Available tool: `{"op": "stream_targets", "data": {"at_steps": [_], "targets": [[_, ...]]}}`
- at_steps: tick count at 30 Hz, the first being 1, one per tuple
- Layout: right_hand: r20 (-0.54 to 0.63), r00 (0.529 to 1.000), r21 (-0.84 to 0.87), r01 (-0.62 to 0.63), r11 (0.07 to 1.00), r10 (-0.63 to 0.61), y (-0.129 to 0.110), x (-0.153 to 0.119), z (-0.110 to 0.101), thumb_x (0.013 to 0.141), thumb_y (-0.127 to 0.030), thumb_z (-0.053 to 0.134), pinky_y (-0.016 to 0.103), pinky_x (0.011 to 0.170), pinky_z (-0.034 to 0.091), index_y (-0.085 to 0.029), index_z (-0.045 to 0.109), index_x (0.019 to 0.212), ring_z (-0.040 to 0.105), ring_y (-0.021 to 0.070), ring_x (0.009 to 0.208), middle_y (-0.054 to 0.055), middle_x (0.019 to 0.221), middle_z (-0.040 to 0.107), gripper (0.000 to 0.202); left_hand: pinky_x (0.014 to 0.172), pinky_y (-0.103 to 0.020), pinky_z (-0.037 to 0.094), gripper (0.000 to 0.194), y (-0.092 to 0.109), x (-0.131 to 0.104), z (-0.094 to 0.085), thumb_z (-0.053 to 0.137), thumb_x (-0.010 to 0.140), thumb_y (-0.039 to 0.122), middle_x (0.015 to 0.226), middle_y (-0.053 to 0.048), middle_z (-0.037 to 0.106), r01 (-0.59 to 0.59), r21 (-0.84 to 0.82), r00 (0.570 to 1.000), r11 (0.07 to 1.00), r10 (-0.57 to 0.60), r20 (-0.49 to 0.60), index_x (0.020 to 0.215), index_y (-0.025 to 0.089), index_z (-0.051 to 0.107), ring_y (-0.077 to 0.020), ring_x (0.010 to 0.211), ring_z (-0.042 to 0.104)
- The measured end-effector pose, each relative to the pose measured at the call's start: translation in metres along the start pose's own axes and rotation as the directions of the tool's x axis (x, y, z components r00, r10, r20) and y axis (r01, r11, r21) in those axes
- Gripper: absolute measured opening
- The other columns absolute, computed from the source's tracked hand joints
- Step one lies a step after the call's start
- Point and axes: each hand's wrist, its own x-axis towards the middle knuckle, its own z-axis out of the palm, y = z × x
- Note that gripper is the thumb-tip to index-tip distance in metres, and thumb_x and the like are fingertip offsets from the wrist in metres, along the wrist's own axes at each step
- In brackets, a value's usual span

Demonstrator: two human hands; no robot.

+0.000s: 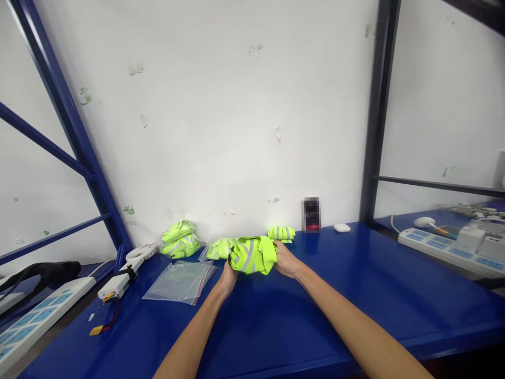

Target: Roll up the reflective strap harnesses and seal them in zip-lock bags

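A bundled neon-yellow reflective vest (252, 255) with grey stripes is held up above the blue table. My left hand (228, 278) grips its left side, and my right hand (286, 259) grips the right side; most of the fingers are hidden behind the cloth. Just behind the vest, a bagged yellow vest (219, 248) lies to the left and a rolled yellow vest (281, 233) to the right. Flat clear zip bags (179, 281) are stacked to the left of my left hand. More bagged vests (181, 240) are piled against the wall behind them.
On the blue table (315, 326), a white fan (141, 252) and a white box with wires (116, 284) sit at the left. A pixelated dark item (311, 215) leans on the wall near a white case (341, 228). Power strips (43, 316) and metal posts (382, 105) flank the table.
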Motion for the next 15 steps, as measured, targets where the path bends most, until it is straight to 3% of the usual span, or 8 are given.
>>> {"op": "stream_targets", "data": {"at_steps": [4,8,12,15], "targets": [[-0.095,0.995,0.147,-0.002,0.989,0.016,0.005,0.007,0.000,0.060,-0.034,0.081,0.035,0.074,0.053,-0.017,0.065,0.099,0.066,0.0232,0.083,0.007,0.085,0.071,0.045,0.097,-0.042,0.043,0.060,-0.010,0.001,0.007,0.049,0.079,0.062,0.118,-0.013,0.065,-0.107,0.005,0.994,0.994,0.107,-0.024,0.116,0.016,0.061,-0.0287,0.117,0.054],[-0.278,0.961,0.231,0.071,0.970,-0.004,0.006,0.015,-0.004,0.064,-0.041,0.078,0.036,0.073,0.055,-0.020,0.063,0.099,0.067,0.0240,0.086,0.007,0.089,0.072,0.043,0.098,-0.040,0.043,0.058,-0.010,-0.009,0.016,0.043,0.083,0.061,0.121,-0.012,0.063,-0.032,0.028,0.992,0.999,0.028,0.126,0.113,0.016,0.061,-0.0271,0.116,0.055],[-0.209,0.978,0.201,0.030,0.979,0.013,0.005,0.011,-0.007,0.065,-0.039,0.078,0.035,0.073,0.054,-0.020,0.063,0.099,0.067,0.0237,0.087,0.006,0.089,0.072,0.042,0.087,-0.036,0.048,0.054,-0.019,-0.011,0.023,0.064,0.074,0.056,0.113,-0.011,0.064,-0.021,0.134,0.994,0.991,0.006,0.111,0.109,0.015,0.062,-0.0234,0.096,0.063],[-0.165,0.986,0.183,0.017,0.983,0.014,0.006,0.008,-0.006,0.065,-0.040,0.078,0.034,0.073,0.054,-0.019,0.063,0.101,0.067,0.0230,0.085,0.006,0.088,0.072,0.044,0.078,-0.035,0.050,0.056,-0.026,-0.006,0.023,0.063,0.073,0.060,0.102,-0.011,0.065,-0.045,0.175,0.998,0.984,0.035,0.058,0.102,0.013,0.062,-0.0217,0.084,0.062]]}}
